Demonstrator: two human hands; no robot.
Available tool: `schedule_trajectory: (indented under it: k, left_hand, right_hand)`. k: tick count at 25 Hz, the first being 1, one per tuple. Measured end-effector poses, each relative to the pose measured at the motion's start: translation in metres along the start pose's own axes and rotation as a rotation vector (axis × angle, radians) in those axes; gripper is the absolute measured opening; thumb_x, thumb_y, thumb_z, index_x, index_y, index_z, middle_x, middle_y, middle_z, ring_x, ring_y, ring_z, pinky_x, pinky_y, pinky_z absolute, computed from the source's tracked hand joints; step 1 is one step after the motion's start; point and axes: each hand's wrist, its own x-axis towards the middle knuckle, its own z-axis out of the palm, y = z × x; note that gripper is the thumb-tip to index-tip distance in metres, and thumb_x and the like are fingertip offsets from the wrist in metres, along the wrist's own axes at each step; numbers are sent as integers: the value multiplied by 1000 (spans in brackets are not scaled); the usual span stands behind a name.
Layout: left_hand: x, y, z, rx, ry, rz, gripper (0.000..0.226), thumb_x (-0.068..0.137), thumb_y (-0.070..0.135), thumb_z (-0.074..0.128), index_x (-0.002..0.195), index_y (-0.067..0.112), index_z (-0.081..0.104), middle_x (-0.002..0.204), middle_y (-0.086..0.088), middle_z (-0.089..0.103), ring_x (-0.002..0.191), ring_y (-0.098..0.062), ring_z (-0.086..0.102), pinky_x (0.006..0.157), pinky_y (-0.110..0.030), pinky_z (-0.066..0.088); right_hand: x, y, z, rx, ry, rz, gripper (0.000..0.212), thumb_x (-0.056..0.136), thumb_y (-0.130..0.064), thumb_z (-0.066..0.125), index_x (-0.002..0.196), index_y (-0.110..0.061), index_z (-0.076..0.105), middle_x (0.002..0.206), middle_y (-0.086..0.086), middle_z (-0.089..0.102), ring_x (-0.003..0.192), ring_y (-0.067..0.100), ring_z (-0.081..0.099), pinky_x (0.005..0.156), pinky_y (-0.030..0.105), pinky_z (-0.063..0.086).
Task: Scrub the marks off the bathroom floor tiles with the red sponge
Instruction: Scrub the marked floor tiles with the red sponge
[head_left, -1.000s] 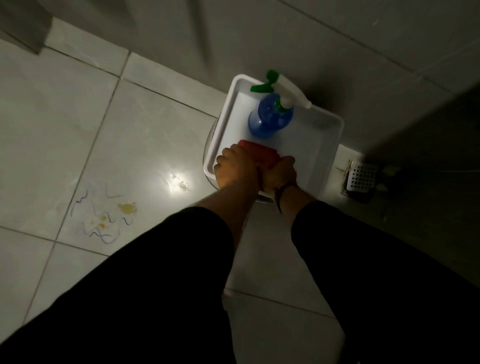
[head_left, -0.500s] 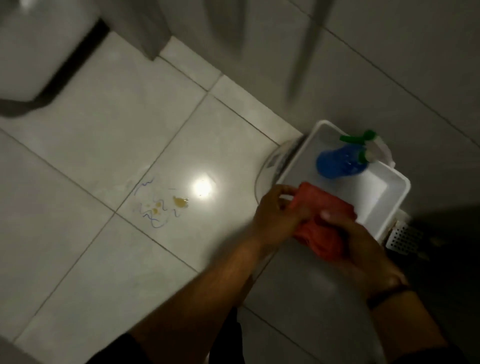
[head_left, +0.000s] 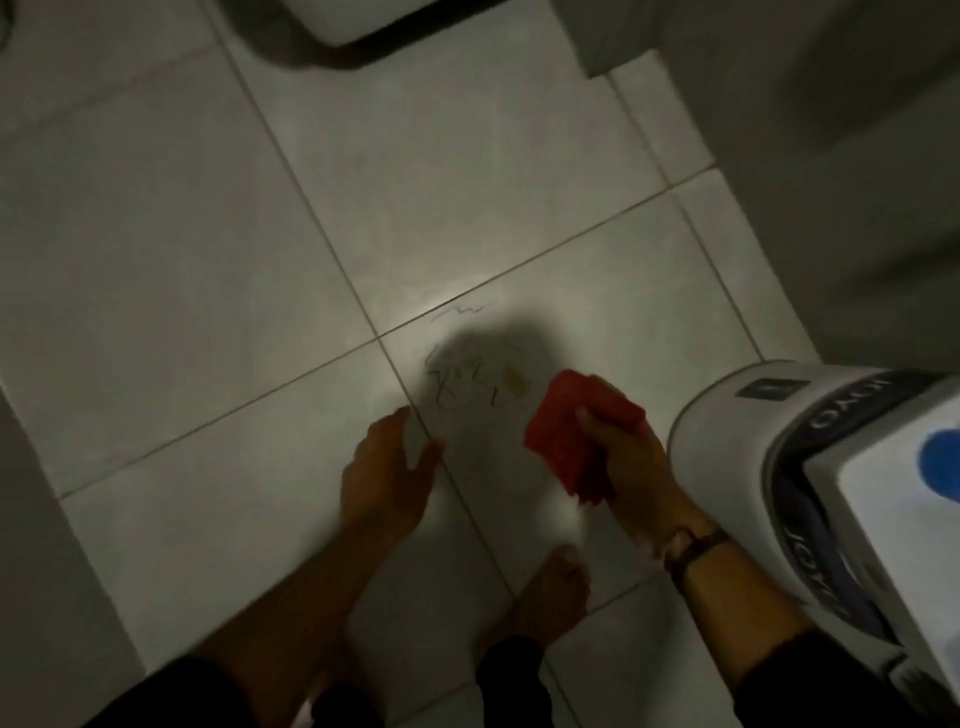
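My left hand (head_left: 387, 467) is spread flat and empty on the floor tile (head_left: 156, 260), just left of the grout line. The marks (head_left: 470, 382), squiggles and a yellowish blot, lie up-left of my right hand (head_left: 626, 467), which clamps the red sponge (head_left: 574, 431) just beside them. That hand is nearer.

Red sponge (head_left: 574, 431) held over marked floor tiles (head_left: 208, 260)

The sponge is gripped at its near right side by the right hand (head_left: 631, 462), its far corner tilted toward the marks (head_left: 475, 384). Dark squiggles and a yellowish blot are seen just left of the grip, beside a grout crossing.
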Motion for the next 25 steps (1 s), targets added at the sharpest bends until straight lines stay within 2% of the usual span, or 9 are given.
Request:
schedule_trajectory:
  k: [3, 6, 9, 12, 15, 18, 20, 22, 25]
  left_hand:
    - [77, -78, 24, 261, 109, 128, 82, 105, 60, 37, 173, 17, 19, 181, -10, 23, 169, -32, 19, 134, -55, 22]
    - [153, -107, 53, 282, 284, 164, 80, 106, 55, 37, 173, 15, 19, 182, -14, 16, 170, -36, 13, 134, -60, 12]
    - [203, -139, 78, 336, 378, 238, 78, 106, 54, 37, 174, 20, 18, 184, -13, 9, 170, -38, 11, 132, -67, 5]
    - [226, -168, 95, 381, 515, 328, 75, 106, 54, 35, 173, 26, 21, 183, -13, 12, 169, -38, 14, 130, -71, 6]
    - [233, -174, 104, 405, 598, 373, 74, 105, 53, 33, 173, 26, 20, 183, -13, 12, 169, -39, 14, 129, -71, 7]
    - [235, -173, 101, 398, 600, 375, 73, 106, 52, 32, 173, 26, 18, 183, -13, 10, 170, -38, 12, 129, -72, 6]
    - [232, -174, 98, 373, 586, 367, 73, 106, 50, 32, 173, 25, 20, 183, -14, 12, 170, -38, 13, 129, -73, 7]
    - [228, -174, 100, 383, 574, 359, 73, 106, 49, 33, 173, 23, 22, 183, -14, 13, 169, -39, 13, 129, -73, 7]
    - [229, -175, 103, 391, 591, 376, 74, 105, 50, 33, 173, 23, 21, 183, -14, 11, 169, -40, 13, 129, -74, 8]
  right_hand:
    - [102, 14, 38, -415, 54, -141, 35, 108, -1, 51, 137, 17, 57, 109, 24, 66, 81, 28, 63, 74, 31, 52]
    - [195, 21, 72, -738, 268, -384, 52, 101, -7, 61, 152, -6, 56, 150, 21, 63, 130, 34, 63, 111, 36, 46]
    - [262, 39, 92, -1072, 324, -572, 73, 91, -9, 53, 163, -14, 42, 168, 16, 47, 161, 37, 37, 131, 41, 31]
    - [297, 81, 113, -1387, 302, -628, 83, 95, -25, 56, 169, -6, 25, 178, 18, 26, 168, 44, 14, 136, 56, 16]
    - [308, 102, 154, -1462, 353, -758, 82, 107, -44, 48, 172, -5, 15, 182, 16, 12, 170, 40, 5, 137, 60, 7]
    - [274, 151, 174, -1667, 89, -1057, 85, 101, -44, 50, 171, -8, 19, 181, 19, 17, 169, 40, 13, 136, 62, 15]
    - [216, 212, 144, -1812, -56, -1015, 82, 101, -48, 52, 170, -13, 24, 180, 15, 22, 167, 38, 21, 131, 61, 30]
    - [183, 227, 99, -1837, -6, -867, 82, 105, -53, 46, 172, -16, 18, 181, 10, 13, 168, 35, 16, 128, 63, 36]
    - [239, 164, 105, -1526, 256, -663, 82, 108, -54, 37, 173, -14, 6, 182, 10, 1, 170, 30, -2, 136, 64, 15]
